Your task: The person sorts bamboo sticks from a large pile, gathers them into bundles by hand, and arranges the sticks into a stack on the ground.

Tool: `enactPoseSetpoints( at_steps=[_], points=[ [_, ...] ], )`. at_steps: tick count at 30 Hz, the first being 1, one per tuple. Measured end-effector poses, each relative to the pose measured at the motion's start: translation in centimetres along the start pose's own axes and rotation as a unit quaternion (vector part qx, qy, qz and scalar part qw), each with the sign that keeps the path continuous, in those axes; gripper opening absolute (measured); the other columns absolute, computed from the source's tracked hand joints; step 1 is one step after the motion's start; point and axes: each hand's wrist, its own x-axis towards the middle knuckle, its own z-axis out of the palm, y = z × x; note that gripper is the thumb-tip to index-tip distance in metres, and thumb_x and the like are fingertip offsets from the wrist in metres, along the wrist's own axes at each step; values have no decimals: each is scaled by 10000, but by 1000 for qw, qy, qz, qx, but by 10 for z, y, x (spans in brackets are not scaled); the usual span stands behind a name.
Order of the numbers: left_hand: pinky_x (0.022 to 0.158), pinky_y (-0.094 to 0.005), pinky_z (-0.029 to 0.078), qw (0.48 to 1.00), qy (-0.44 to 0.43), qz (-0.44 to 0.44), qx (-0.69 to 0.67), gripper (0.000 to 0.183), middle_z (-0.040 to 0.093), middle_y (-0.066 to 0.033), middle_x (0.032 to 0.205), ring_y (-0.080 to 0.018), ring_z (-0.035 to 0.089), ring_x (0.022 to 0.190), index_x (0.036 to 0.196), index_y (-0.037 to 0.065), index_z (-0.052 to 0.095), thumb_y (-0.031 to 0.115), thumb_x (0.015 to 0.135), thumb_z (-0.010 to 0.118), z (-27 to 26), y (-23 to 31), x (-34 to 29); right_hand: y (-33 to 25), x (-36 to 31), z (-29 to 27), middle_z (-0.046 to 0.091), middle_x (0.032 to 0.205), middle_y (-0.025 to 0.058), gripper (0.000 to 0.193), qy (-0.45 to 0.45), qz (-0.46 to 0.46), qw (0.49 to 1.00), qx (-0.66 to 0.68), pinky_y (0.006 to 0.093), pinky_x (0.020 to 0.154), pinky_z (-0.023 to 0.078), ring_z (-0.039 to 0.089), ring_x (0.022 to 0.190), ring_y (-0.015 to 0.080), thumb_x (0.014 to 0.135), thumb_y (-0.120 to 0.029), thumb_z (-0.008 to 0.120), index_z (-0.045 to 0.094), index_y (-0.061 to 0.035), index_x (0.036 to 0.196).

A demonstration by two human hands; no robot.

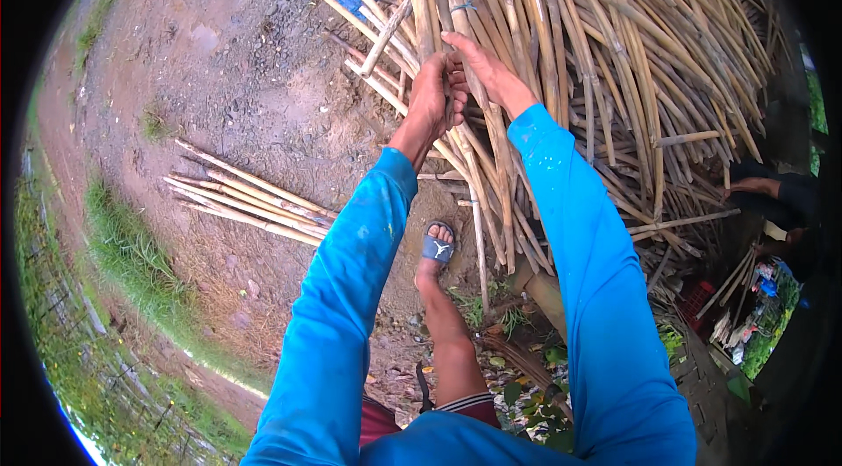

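My left hand (430, 98) is curled in front of a pile of tan bamboo poles (605, 45). What its fingers close on, if anything, is hidden, though a dark strip shows among them. Beside it, to the right, my right hand (493, 73) lies with a finger stretched out toward the left hand, over the poles. One thick pole (422, 1) runs from the top edge down to my hands. A little further right, a blue tie (465, 6) is fastened round another pole.
Several separate poles (250, 199) lie on muddy ground at the left. A short pole (386, 38) slants across others near a blue sheet (355, 0). My sandalled foot (438, 242) stands below the pile. Another person's arm (759, 185) shows at the right, above a red crate (695, 301).
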Motion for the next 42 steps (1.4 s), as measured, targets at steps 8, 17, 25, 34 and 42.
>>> enactPoseSetpoints(
  at_steps=[8, 17, 25, 34, 42],
  points=[
    [415, -313, 385, 996, 89, -15, 1, 459, 487, -26, 623, -157, 484, 483, 908, 119, 520, 569, 965, 450, -20, -46, -117, 15, -123, 70, 568, 726, 6, 497, -51, 95, 992, 58, 278, 458, 416, 530, 542, 130, 949, -602, 573, 611, -106, 957],
    [632, -353, 483, 981, 3, -51, 186, 618, 645, -94, 801, -202, 628, 729, 1030, -3, 647, 581, 961, 458, -73, -16, -151, 2, -107, 126, 671, 997, 184, 742, -107, 137, 908, 381, 541, 885, 543, 674, 959, 380, 806, -665, 673, 615, -19, 1166],
    [625, -345, 429, 867, -65, -82, 488, 995, 623, -105, 802, -208, 564, 703, 1076, -7, 701, 885, 878, 306, -104, 61, -177, -6, -89, 152, 664, 867, 192, 690, -113, 83, 867, 478, 503, 778, 573, 669, 805, 350, 750, -632, 704, 633, -15, 1049],
    [821, -429, 437, 930, 131, 96, 329, 1127, 598, -208, 1234, -285, 587, 980, 1407, -49, 498, 902, 845, 275, -90, 176, -142, -54, -71, 178, 630, 786, 128, 571, -39, 114, 886, 447, 475, 584, 563, 650, 665, 305, 761, -565, 748, 623, -59, 993],
    [863, -498, 521, 814, -54, 211, 538, 773, 593, -272, 1204, -417, 591, 1110, 1392, 41, 498, 661, 935, 428, -96, 125, -29, -29, -68, 161, 659, 866, 93, 560, -49, 21, 906, 420, 439, 544, 541, 640, 672, 257, 791, -593, 740, 632, -127, 1082]
  ],
)
